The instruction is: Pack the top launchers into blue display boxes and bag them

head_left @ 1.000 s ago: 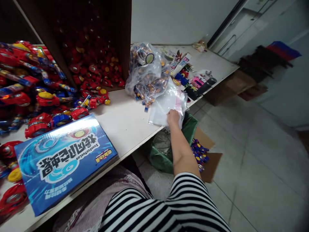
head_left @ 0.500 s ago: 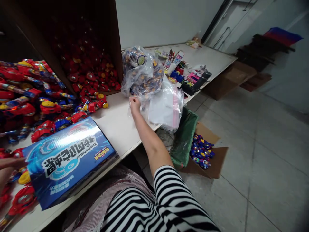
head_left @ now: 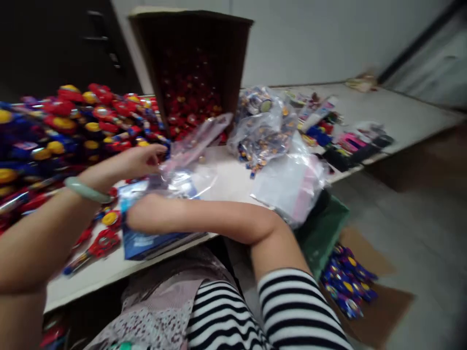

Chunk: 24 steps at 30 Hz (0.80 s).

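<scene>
Both of our hands have shifted since half a second ago: right hand [head_left: 146,213] came off the bags and swung left over the blue box [head_left: 153,243]; left hand [head_left: 140,159] came up from the box's left edge. One clear pink-strip bag [head_left: 195,141] is now up over the box, tilted.

Clock below is centred on the box. Left hand at 11, fingers bent and narrow at the bag's near-left edge; can't tell if they actually pinch it. Green bangle [head_left: 87,190] on that wrist. Right hand sits over the box top, motion-blurred, fingers hidden; can't tell wide or narrow. Bag reaches toward 1, in front of the carton of red parts [head_left: 191,97].

Around us on the table [head_left: 229,180]: piled red and blue toys [head_left: 65,121] at 10, bulging bag of small parts [head_left: 268,131] at 2, flat stack of bags [head_left: 279,187] near 3. Off the table edge: green-lined bin [head_left: 328,236] at 3, floor carton of blue toys [head_left: 348,282] at 4.
</scene>
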Available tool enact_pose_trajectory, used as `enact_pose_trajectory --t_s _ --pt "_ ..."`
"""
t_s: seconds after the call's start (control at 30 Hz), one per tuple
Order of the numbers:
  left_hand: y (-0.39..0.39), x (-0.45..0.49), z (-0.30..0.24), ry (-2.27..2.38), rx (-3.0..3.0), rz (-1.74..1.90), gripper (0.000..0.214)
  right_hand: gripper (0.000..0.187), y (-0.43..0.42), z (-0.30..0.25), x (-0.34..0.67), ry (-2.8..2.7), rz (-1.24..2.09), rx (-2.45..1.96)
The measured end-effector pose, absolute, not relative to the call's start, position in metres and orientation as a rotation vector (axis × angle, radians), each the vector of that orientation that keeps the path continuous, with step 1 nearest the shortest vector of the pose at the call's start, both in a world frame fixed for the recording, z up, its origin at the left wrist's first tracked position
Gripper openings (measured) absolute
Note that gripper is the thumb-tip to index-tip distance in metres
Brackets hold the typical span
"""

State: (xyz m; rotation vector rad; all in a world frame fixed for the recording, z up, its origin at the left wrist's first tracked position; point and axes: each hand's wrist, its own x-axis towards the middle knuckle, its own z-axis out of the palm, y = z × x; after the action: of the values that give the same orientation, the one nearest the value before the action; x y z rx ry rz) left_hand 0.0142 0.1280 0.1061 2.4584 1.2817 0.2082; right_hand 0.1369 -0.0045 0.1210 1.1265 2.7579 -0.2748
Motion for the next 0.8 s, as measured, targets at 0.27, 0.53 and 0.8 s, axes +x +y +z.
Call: enact_pose_trajectory --t_s 0.27,0.53,0.8 --pt "0.078 -0.010 0.096 1.065 2.583 1.039 0.040 0.028 -0.001 0.084 0.170 2.886 0.065 0.714" --pt "0.119 0.018 0.081 1.128 2.886 0.121 0.022 0.030 -0.032 0.079 0.157 2.869 -0.066 0.896" --pt "0.089 -0.081 0.046 1.248 2.658 0.577 0.014 0.036 -0.018 0.065 0.261 2.928 -0.466 1.816"
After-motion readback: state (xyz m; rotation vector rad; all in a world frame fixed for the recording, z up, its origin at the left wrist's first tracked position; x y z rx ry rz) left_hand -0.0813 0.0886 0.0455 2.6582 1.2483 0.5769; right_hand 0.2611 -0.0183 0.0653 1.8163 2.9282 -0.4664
